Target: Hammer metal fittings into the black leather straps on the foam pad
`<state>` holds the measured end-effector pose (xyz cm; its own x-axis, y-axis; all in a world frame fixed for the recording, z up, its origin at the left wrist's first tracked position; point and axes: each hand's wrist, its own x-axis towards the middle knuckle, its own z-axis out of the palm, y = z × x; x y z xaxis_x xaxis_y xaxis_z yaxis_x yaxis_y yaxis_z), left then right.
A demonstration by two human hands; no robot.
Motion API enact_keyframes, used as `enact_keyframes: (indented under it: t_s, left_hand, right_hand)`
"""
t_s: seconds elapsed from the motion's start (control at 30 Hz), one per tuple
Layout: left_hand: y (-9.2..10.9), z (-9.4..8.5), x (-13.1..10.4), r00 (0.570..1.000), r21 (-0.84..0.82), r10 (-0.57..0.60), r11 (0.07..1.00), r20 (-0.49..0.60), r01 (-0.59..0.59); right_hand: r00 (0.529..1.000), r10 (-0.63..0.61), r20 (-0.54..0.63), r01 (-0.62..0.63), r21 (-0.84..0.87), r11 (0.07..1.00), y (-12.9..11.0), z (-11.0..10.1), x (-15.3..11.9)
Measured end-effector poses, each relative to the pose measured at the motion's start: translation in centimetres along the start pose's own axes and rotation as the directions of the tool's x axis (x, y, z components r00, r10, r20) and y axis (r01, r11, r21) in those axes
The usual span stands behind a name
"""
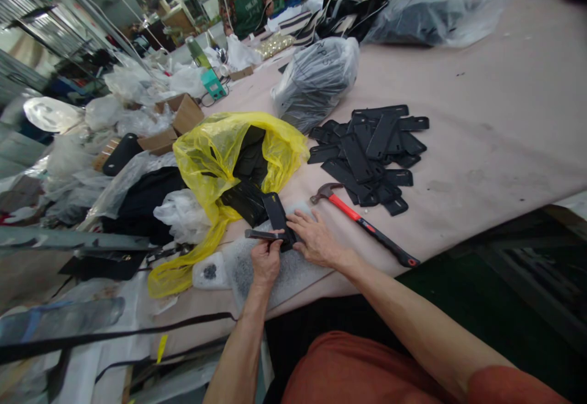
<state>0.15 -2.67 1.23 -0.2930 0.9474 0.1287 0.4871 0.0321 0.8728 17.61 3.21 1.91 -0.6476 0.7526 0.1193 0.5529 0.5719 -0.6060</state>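
Note:
My left hand pinches a dark bar-shaped tool, held nearly level; its exact kind is unclear. The tool's right end reaches a flat black strip with a slot near its top. My right hand lies with outstretched fingers at the strip's right edge and seems to steady it. Both hands are over a grey-white pad. A claw hammer with a red and black handle rests to the right of my right hand. Beyond it sits a loose pile of similar black strips.
A yellow plastic bag holding dark pieces stands behind my left hand. Clear bags of dark items lie farther back on the pinkish table. Cartons and plastic bags crowd the left. Another person stands at the far side.

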Motion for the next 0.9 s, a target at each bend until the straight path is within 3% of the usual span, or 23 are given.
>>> enact_keyframes:
  t_s: [0.4,0.67,0.8,0.9]
  left_hand:
    - [0.0,0.4,0.0,0.998,0.112,0.056,0.992,0.005,-0.057]
    - [-0.4,1.1,0.1,0.979,0.254,0.184,0.947,0.083,-0.199]
    - [-0.5,1.2,0.0,0.972,0.284,0.222,0.93,0.075,-0.235]
    - [-0.6,1.3,-0.2,0.974,0.277,0.219,0.934,0.061,-0.227]
  right_hand:
    - [1.0,0.004,0.001,-0.004,0.021,1.0,-0.1,-0.3,0.0]
    - [0.999,-0.009,0.033,0.009,0.016,1.0,0.1,0.0,0.2]
    - [1.0,0.004,-0.024,-0.005,-0.027,1.0,0.9,-2.3,-0.3]
    - [0.967,0.183,-0.174,-0.21,-0.151,0.966,2.5,-4.7,-1.8]
